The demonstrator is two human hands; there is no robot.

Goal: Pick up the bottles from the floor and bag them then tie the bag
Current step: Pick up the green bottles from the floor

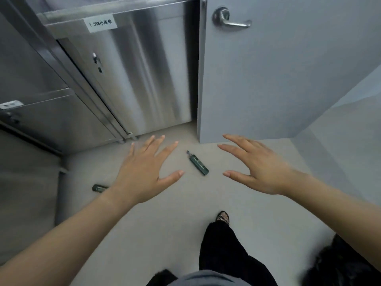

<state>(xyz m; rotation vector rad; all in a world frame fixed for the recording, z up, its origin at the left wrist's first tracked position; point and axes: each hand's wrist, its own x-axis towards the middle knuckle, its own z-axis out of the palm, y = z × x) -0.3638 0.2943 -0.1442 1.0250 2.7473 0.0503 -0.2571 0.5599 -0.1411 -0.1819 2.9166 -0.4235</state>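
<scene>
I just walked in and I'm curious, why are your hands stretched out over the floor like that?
A person is standing on the grey floor and seems about to collect bottles. The left hand and right hand are both spread open in the air, holding nothing. One dark green bottle lies on its side between them, untouched. A second bottle lies partly hidden behind the left wrist, near the steel cabinet.

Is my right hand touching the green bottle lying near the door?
Apart. The head view shows bare floor between the right hand and the green bottle; the fingers are spread and hold nothing.
</scene>
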